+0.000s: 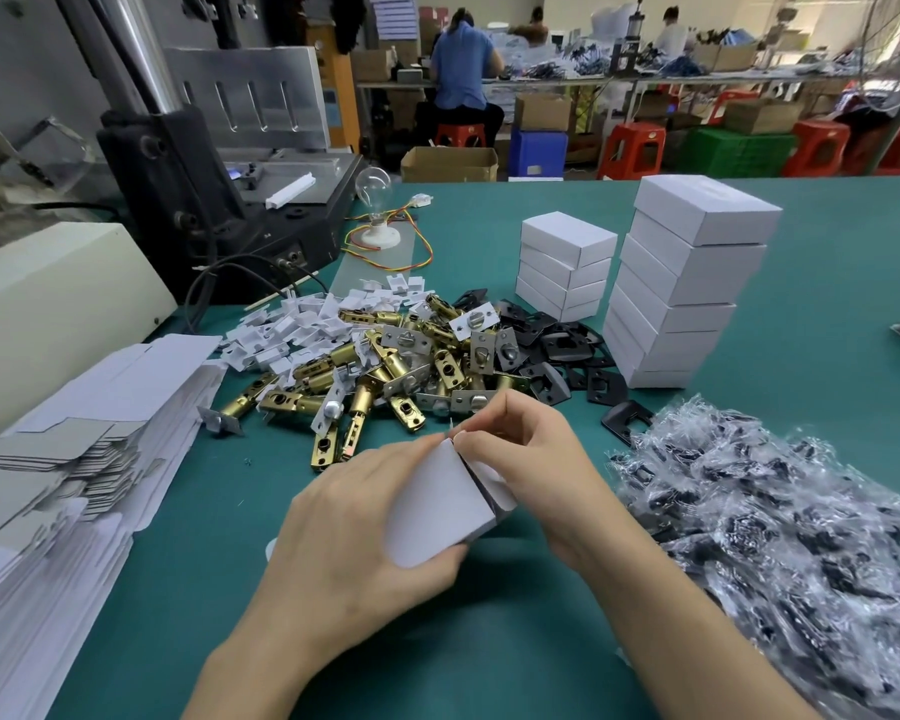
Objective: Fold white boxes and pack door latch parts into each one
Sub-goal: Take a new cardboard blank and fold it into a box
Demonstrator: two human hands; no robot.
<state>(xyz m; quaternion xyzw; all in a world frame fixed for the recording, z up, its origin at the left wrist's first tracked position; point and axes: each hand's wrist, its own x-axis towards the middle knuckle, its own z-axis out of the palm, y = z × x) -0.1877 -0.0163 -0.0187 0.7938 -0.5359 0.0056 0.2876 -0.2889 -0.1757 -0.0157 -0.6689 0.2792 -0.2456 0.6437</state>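
Now my left fingers [411,454] and right fingers [494,423] clamp a half-folded box [437,506]; stacks [687,283] done beyond them, latches [385,366], blanks [74,444] left.

Green table [848,262] carries flat box blanks [100,407], brass latches [375,366], black plates [557,345], bagged parts [801,537], stacked white boxes [687,283].

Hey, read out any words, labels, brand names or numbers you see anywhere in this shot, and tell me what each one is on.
No text here can be read.
The white box being folded, the tall stack, the short stack and the flat blanks: plain, no print.
The black machine: a small pale mark on its front, too small to read.
The sheets on the far wall: too blurred to read.
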